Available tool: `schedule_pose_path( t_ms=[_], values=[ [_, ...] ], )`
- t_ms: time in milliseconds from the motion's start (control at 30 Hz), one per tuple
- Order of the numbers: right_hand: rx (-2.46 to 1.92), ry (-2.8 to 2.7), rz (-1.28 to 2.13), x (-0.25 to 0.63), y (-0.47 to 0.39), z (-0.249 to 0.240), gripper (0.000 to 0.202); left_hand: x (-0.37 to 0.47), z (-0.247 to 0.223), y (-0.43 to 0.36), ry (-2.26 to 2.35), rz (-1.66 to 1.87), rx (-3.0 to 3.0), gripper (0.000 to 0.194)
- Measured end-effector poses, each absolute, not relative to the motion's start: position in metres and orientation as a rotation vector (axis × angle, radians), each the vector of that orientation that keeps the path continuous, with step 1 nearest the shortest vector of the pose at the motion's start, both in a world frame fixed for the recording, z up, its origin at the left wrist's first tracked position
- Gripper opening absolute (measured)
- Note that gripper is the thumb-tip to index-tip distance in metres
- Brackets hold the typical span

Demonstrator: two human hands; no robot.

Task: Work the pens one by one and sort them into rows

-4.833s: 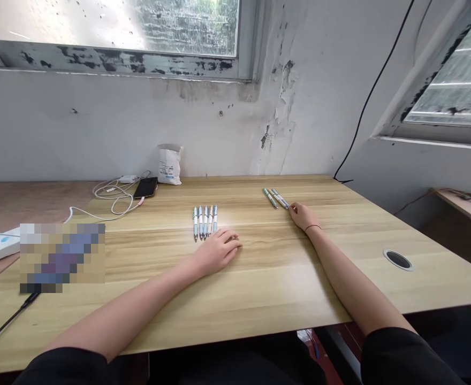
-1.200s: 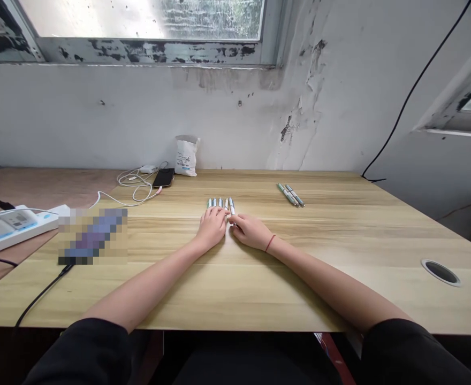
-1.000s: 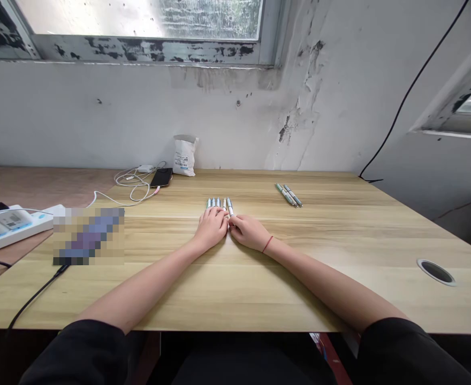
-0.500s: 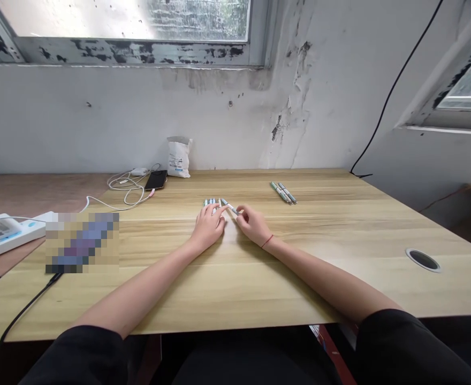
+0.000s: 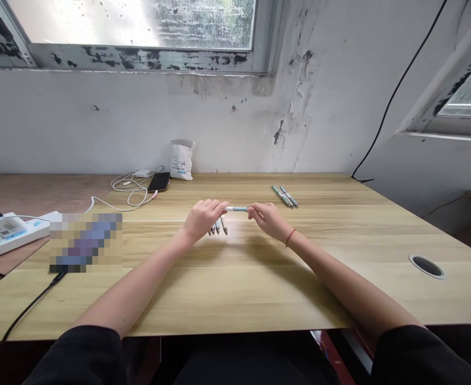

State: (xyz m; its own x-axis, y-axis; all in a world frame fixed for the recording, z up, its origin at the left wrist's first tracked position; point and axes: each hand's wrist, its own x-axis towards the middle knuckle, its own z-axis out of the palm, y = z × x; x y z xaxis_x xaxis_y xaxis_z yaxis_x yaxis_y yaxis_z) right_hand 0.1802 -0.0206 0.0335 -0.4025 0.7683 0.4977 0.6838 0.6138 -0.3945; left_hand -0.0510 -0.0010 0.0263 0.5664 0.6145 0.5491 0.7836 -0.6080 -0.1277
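A light blue and white pen (image 5: 240, 209) is held level between my two hands, raised over the table. My left hand (image 5: 204, 218) pinches its white end, and my right hand (image 5: 270, 219) grips the blue end between thumb and fingers. Under and just beside my left hand lie several pens (image 5: 218, 226) in a row, their tips toward me and their far ends hidden by the hand. Farther back to the right, a small group of green and grey pens (image 5: 285, 196) lies slanted on the tabletop.
On the wooden table (image 5: 227, 294), a black phone (image 5: 159, 182) with a white cable and a white packet (image 5: 182, 160) are at the back left. A blurred-out object (image 5: 86, 243) and a power strip (image 5: 16, 232) sit at the left. A round cable hole (image 5: 427, 266) is at the right.
The pen in my right hand has been lifted off the table and turned level. My left hand has come up from the row of pens and closed on its other end.
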Motion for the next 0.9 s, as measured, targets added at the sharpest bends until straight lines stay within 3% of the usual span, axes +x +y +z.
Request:
schedule_pose_path(
  t_ms=[167,500,900],
  values=[
    [-1.191,-2.276,0.341,0.189,-0.014,0.03,0.027,-0.05,0.021,-0.004,-1.093,-0.582,-2.457,0.027],
    [-1.172,-2.242,0.32,0.186,-0.013,0.023,0.023,-0.049,0.015,-0.005,-1.046,-0.612,-2.488,0.024],
    [-0.988,-2.233,-0.375,0.187,-0.008,0.01,0.025,-0.042,0.023,-0.021,-1.218,-0.657,-2.575,0.028]
  ],
)
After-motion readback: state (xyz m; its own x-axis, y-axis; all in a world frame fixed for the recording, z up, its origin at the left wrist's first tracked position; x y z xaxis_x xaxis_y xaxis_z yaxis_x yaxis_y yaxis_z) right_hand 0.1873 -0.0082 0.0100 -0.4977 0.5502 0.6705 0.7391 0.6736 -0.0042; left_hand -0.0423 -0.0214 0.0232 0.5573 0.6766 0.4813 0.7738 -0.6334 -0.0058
